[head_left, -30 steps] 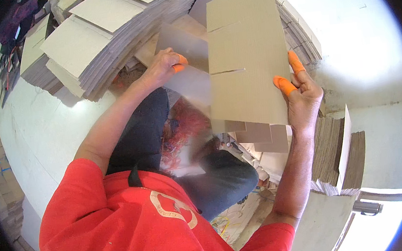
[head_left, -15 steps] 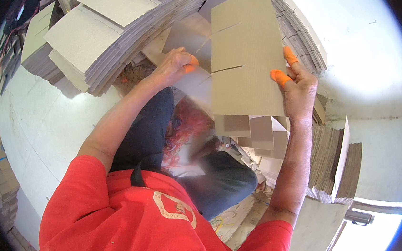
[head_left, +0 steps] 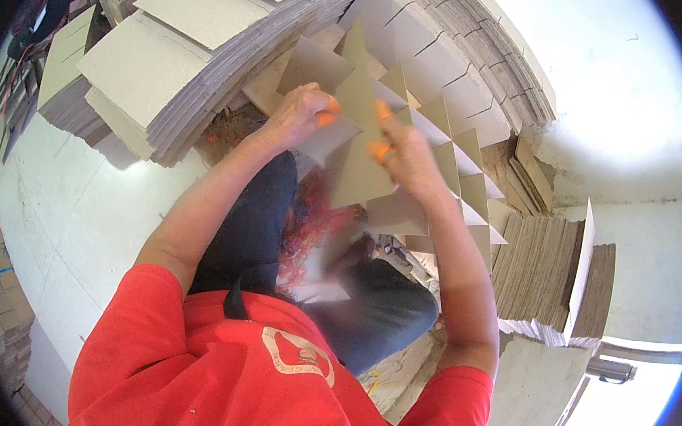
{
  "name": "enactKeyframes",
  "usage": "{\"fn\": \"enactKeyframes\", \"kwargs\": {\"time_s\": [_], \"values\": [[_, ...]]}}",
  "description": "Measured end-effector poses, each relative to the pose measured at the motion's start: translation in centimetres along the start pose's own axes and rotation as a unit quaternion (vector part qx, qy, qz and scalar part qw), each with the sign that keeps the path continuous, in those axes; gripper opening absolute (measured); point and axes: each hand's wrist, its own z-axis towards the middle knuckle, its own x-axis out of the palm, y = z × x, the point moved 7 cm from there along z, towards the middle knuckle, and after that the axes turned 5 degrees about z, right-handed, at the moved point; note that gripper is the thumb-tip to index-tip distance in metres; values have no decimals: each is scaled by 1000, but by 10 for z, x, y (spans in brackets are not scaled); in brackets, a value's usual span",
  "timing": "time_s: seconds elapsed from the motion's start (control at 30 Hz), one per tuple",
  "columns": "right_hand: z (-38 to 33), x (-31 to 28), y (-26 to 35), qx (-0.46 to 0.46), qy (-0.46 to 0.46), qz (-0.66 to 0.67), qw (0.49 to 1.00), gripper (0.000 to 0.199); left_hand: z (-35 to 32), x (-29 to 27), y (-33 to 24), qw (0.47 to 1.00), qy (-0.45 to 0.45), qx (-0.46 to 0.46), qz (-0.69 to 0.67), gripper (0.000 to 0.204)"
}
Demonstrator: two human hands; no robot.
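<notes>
Both hands hold one flat cardboard blank [head_left: 355, 143], which is between the fingers and in front of the chest. The left hand [head_left: 298, 115] is closed on its left edge, and the right hand [head_left: 405, 155] grips the right side, the orange-tipped fingers [head_left: 382, 112] pressed on the board. The blank looks half turned and partly folded, so the folding seems begun but not finished. Many flat blanks lie in stacks [head_left: 175, 73] beyond the fingers, so much work is probably left.
</notes>
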Motion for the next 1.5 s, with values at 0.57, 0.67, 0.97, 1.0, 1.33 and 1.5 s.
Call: {"fn": "enactKeyframes", "kwargs": {"time_s": [0.57, 0.67, 0.97, 1.0, 1.33, 1.5], "values": [[-60, -90, -234, 287, -177, -152, 929, 52, 48, 49, -60, 946, 179, 143, 230, 92], [-70, -59, -197, 142, -125, 52, 980, 57, 76, 72, -48, 943, 190, 155, 226, 89], [-66, -3, -152, 136, -152, -145, 968, 14, 98, 128, 15, 931, 364, 33, -4, 40], [-65, -9, -149, 120, -146, -156, 970, 11, 105, 122, 9, 929, 366, 54, -13, 35], [-230, -143, -41, -11, -503, -441, 743, 45, 122, -25, -222, 788, 94, 442, 418, 33], [-296, -175, -85, 73, -460, -511, 723, 40, 153, -123, -106, 817, 22, 180, 547, 16]]}}
